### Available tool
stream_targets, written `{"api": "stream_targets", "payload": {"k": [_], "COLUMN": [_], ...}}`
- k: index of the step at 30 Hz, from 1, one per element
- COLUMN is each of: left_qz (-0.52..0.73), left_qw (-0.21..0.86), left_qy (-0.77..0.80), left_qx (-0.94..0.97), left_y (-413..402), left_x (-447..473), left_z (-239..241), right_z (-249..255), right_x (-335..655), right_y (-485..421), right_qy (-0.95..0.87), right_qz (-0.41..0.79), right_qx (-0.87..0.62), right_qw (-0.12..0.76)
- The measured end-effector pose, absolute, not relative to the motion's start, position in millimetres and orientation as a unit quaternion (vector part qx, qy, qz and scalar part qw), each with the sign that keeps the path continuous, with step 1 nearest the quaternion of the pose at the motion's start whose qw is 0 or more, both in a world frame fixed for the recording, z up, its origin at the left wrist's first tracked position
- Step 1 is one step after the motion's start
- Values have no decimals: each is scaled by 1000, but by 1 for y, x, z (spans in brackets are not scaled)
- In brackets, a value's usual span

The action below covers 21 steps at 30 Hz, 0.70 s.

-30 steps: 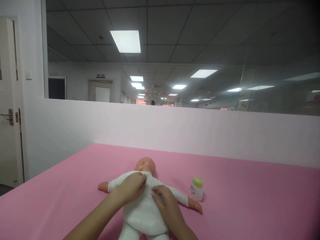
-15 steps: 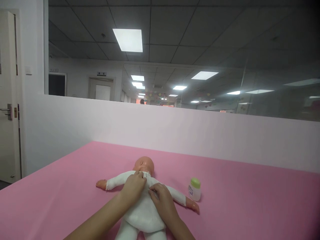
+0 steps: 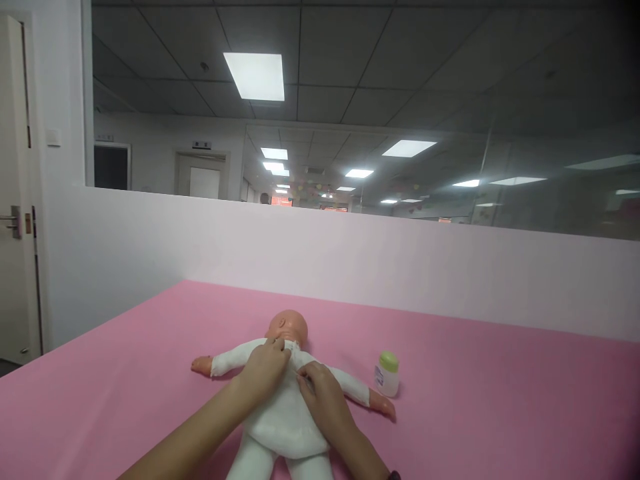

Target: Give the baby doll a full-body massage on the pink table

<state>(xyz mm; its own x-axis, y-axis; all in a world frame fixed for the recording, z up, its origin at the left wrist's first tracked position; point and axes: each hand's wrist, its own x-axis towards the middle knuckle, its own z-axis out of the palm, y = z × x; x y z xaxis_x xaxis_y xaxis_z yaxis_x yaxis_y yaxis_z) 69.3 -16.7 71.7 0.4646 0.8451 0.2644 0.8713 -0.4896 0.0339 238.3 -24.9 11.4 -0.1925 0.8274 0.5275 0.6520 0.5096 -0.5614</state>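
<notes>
A baby doll (image 3: 286,423) in a white suit lies on the pink table (image 3: 500,407), its head (image 3: 287,328) pointing away from me and its arms spread. My left hand (image 3: 265,371) rests on the doll's upper chest near the collar, fingers curled and pinching the white cloth. My right hand (image 3: 321,395) lies on the chest just to the right, fingertips also pinched on the cloth at the suit's front. A small white bottle with a green cap (image 3: 387,373) stands upright to the right of the doll's arm.
A low white partition wall (image 3: 400,267) runs along the table's far edge, with glass and a lit office behind it. A white door (image 3: 15,200) stands at the far left.
My right hand has slid up the doll's chest toward the collar and closed its fingertips on the cloth. The left hand stays near the neck. The view shifted slightly.
</notes>
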Motion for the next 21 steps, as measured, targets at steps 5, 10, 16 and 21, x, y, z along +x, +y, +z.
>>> {"api": "stream_targets", "payload": {"k": [5,10,16,21], "left_qz": [-128,-122,-132,-151], "left_qw": [67,43,43,54], "left_qy": [-511,-530,-529,-522], "left_qx": [-848,-838,-837,-838], "left_y": [-14,-16,-7,-2], "left_x": [61,59,61,60], "left_z": [77,83,71,62], "right_z": [49,66,60,58], "right_x": [245,242,226,223], "right_y": [-13,5,3,5], "right_qy": [-791,-791,-804,-812], "right_qz": [191,197,130,121], "right_qx": [-471,-498,-520,-518], "right_qw": [340,295,259,240]}}
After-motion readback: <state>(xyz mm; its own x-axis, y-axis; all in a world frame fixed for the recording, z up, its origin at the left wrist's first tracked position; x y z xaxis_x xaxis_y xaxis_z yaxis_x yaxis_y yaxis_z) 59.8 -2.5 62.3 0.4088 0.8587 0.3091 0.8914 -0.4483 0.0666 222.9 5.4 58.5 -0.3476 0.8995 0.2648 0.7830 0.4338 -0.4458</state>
